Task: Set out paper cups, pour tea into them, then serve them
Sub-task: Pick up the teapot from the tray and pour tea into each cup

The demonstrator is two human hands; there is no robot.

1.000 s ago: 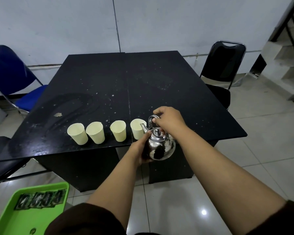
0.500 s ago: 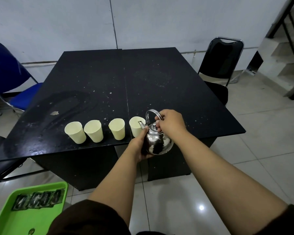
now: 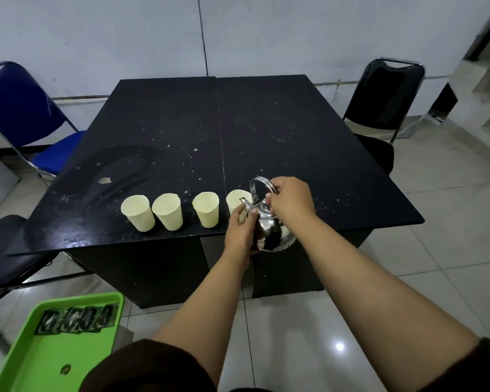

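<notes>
The black worktop point(image 3: 266, 131) fills the middle of the view, with a blue chair point(image 3: 26, 114) at its left and a black chair point(image 3: 385, 103) at its right; a green tray point(image 3: 17, 363) with dark sachets sits low at the near left. Four paper cups point(image 3: 137, 213) stand upright in a row along the worktop's near edge, apart from one another. The steel teapot point(image 3: 270, 230) is held just off that near edge, at the right end of the row. Its spout points up and to the left, its tip right at the rim of the rightmost cup point(image 3: 234, 200).

The left hand point(image 3: 239, 230) has its grip wrapped around the pot's left flank below the spout. The right hand point(image 3: 290, 202) pinches the lid knob, fingers curled down on it, with the hoop handle standing free behind.

The pour turns on spout and cup: the cup lies just left of and beyond the spout, along the spout's own line, so a tilt to the left should land tea inside. The left hand is nearer the cup. No tea is visible in any cup from here.
</notes>
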